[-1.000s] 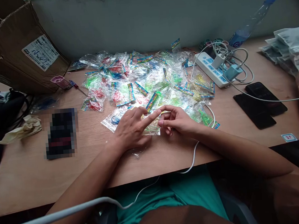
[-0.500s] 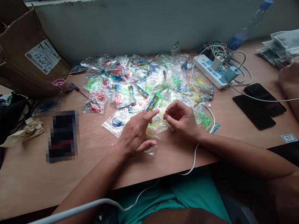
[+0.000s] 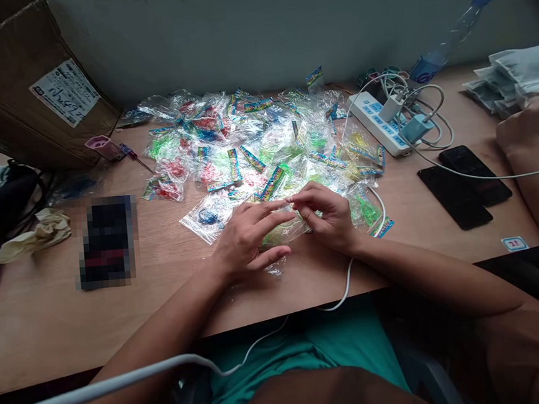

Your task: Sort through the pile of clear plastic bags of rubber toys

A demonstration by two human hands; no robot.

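Observation:
My left hand [image 3: 249, 238] and my right hand [image 3: 324, 216] meet over a small clear plastic bag [image 3: 284, 232] with a pale green content. The left fingers lie above it with the thumb below, and the right fingertips pinch near its upper edge. Just left of my hands lies a flat clear bag holding a blue loop [image 3: 208, 218]. Behind them spreads a large heap of clear bags [image 3: 246, 144] with coloured header strips and red, green and blue contents. All of this lies on a wooden desk [image 3: 175, 303].
A cardboard box [image 3: 41, 89] stands back left, with a screwdriver [image 3: 130, 154] nearby. At the right are a power strip [image 3: 375, 125], two phones [image 3: 459, 187] and a plastic bottle [image 3: 452, 32]. Another person's hand [image 3: 525, 126] rests at the right edge. A white cable [image 3: 348, 286] crosses the desk's front edge.
My hands have come together from apart and closed on the small bag. Another person's hand has appeared at the right since the oldest frame.

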